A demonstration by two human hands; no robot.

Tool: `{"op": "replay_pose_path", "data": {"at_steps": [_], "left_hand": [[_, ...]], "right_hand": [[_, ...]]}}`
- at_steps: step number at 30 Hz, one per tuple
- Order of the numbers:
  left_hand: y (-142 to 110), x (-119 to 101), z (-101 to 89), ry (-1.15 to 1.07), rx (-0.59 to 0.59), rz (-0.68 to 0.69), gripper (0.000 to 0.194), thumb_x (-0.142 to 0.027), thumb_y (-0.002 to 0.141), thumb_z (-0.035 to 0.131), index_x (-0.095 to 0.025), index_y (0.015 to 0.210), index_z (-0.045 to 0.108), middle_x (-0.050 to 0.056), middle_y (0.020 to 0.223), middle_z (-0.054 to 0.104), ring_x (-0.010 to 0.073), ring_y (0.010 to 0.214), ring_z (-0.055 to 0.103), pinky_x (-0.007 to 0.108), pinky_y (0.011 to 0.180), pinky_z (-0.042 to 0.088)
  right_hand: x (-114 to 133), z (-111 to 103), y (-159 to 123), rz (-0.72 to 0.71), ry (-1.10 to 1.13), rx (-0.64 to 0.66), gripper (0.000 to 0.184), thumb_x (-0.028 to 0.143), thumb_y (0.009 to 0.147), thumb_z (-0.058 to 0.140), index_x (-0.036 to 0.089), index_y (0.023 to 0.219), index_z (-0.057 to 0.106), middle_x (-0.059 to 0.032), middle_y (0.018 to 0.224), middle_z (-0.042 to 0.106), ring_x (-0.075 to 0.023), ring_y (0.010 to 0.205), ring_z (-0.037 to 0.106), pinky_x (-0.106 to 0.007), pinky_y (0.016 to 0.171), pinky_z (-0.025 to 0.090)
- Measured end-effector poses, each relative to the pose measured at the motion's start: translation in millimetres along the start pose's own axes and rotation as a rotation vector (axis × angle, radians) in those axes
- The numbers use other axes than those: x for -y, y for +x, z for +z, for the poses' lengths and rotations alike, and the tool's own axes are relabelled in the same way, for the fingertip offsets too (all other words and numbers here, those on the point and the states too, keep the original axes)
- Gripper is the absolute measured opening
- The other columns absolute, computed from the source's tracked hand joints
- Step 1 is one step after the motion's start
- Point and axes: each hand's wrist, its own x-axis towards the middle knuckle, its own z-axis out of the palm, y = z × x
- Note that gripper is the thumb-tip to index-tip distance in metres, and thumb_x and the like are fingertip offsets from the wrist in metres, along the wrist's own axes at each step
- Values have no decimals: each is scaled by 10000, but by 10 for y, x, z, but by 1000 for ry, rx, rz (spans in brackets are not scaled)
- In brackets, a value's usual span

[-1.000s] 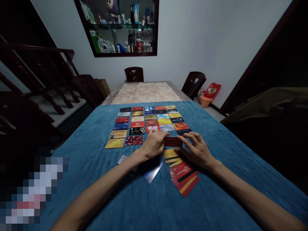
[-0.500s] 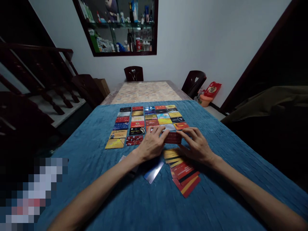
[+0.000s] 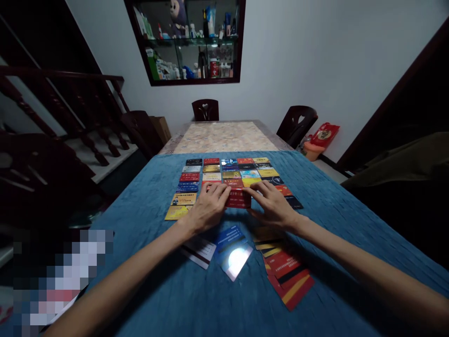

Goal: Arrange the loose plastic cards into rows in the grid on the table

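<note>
A red card (image 3: 239, 199) with pale print is held between my two hands at the near side of several rows of cards. My left hand (image 3: 211, 201) grips its left edge, fingers closed and covering some of the laid-out cards. At the card's right end, the thumb and fingers of my right hand (image 3: 271, 200) pinch it. Whether its lower edge touches the cloth, I cannot tell. A dark card (image 3: 293, 202) and an orange card (image 3: 283, 190) lie just beyond my right hand. Nearer me are loose blue cards (image 3: 229, 241), a silvery card (image 3: 199, 250) and fanned red cards (image 3: 289, 276).
A blue cloth (image 3: 140, 243) covers the near part of the table, whose patterned top (image 3: 231, 135) shows behind. Dark chairs (image 3: 296, 124) stand around it. A shelf cabinet (image 3: 196, 84) is set in the wall, and a railing (image 3: 77, 112) runs at left.
My hands have shifted left with the red card, relative to the rows. The dark card by my right hand and more of the loose blue and silvery cards now show. The view has turned slightly left.
</note>
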Motion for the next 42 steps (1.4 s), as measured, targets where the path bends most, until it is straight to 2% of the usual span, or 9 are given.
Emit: {"op": "replay_pose_path", "data": {"at_steps": [4, 8, 15, 22, 28, 32, 42], "left_hand": [[-70, 219, -15, 18, 41, -80, 480, -128, 862, 509, -101, 1342, 512, 210, 1301, 583, 337, 1200, 524, 503, 1004, 395], [-120, 481, -48, 36, 92, -173, 501, -118, 815, 556, -116, 1315, 525, 196, 1302, 576, 339, 1209, 516, 481, 978, 413], [-154, 901, -136, 47, 200, -313, 509, -124, 820, 575, -168, 1323, 513, 172, 1326, 563, 332, 1211, 498, 486, 943, 440], [-119, 1278, -136, 49, 283, -389, 428, -139, 842, 553, -187, 1267, 539, 151, 1317, 567, 332, 1198, 493, 501, 925, 445], [-97, 1596, -4, -7, 324, -436, 294, -130, 822, 541, -185, 1105, 597, 131, 1213, 610, 331, 1162, 509, 499, 915, 443], [-88, 1751, 133, -33, 358, -447, 287, -139, 812, 535, -184, 1087, 602, 136, 1200, 615, 339, 1157, 505, 504, 912, 443], [-95, 1919, 401, -89, 414, -481, 329, -124, 786, 534, -205, 1096, 610, 121, 1228, 619, 335, 1183, 510, 504, 931, 449]], "right_hand": [[-13, 166, 272, -20, 65, 37, 479, 291, 879, 603, 171, 1336, 526, -161, 1140, 564, -305, 1015, 489, -465, 850, 490], [-9, 349, 571, -24, 100, 70, 434, 279, 877, 607, 146, 1286, 548, -153, 1111, 561, -284, 991, 478, -432, 840, 479], [-57, 737, 1035, -12, 171, 73, 475, 302, 836, 671, 143, 1270, 561, -155, 1155, 566, -287, 1016, 465, -442, 869, 468], [-88, 1038, 1424, 98, 190, 149, 411, 288, 853, 683, 136, 1229, 613, -158, 1197, 574, -290, 1085, 468, -440, 933, 438], [-69, 1241, 1666, 210, 197, 256, 283, 290, 874, 671, 156, 1124, 686, -126, 1182, 606, -276, 1096, 474, -392, 961, 407], [-58, 1329, 1744, 281, 181, 347, 249, 307, 891, 659, 180, 1100, 708, -116, 1197, 616, -267, 1109, 480, -348, 917, 410], [-117, 1565, 1821, 304, 149, 439, 281, 347, 890, 658, 174, 1092, 746, -131, 1175, 680, -268, 1115, 532, -338, 947, 383]]}}
